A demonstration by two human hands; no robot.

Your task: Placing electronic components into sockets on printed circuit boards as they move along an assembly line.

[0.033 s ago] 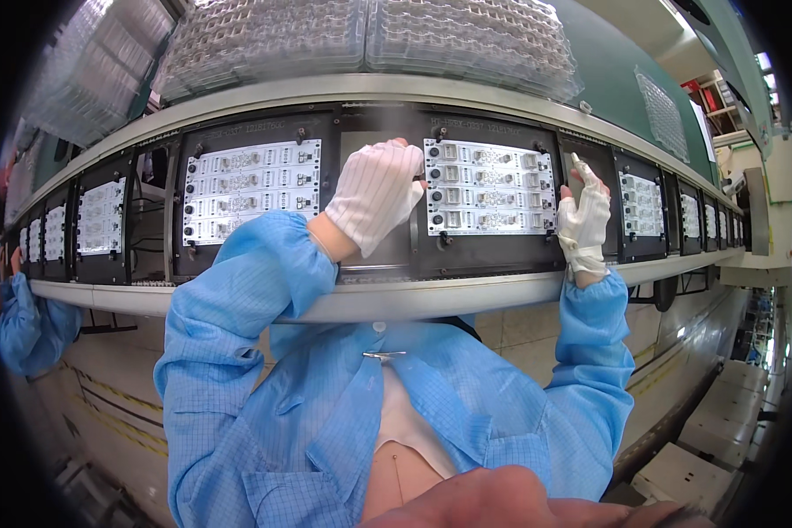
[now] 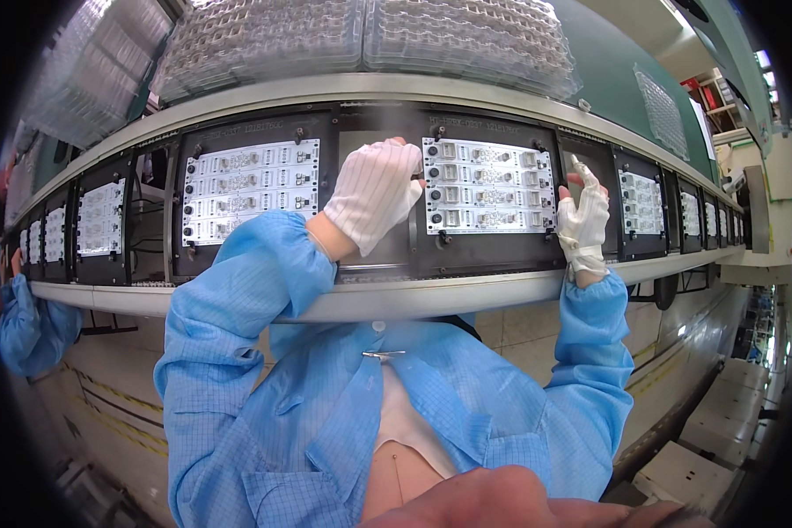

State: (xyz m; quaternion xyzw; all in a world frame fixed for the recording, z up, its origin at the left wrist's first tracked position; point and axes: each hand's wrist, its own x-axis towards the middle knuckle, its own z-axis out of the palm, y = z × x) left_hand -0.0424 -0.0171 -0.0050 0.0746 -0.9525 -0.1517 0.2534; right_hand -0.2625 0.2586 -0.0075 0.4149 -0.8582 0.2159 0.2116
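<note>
My left hand [image 2: 374, 198], in a white striped glove with bare fingertips, is closed beside the left edge of a black carrier frame [image 2: 493, 251]. Its curled fingers and thumb hide whatever may be between them. White circuit boards [image 2: 488, 187] with black round parts and small components lie in rows in that frame. My right hand [image 2: 583, 216], gloved the same way, rests by the frame's right edge. Its fingers are partly stretched out and apart, and I see nothing held in them. To the left, a second carrier frame [image 2: 211, 257] bears similar white boards [image 2: 251, 189].
More loaded frames [image 2: 642, 204] line the conveyor rail [image 2: 466, 273] on both sides. Stacks of clear plastic trays [image 2: 466, 44] stand on the green surface behind it. At the far left, another person's blue sleeve [image 2: 35, 326] reaches the line. Pale boxes [image 2: 678, 475] stand at lower right.
The boards in the two closest carrier frames sit very slightly further left. My hands stay in nearly the same places and poses.
</note>
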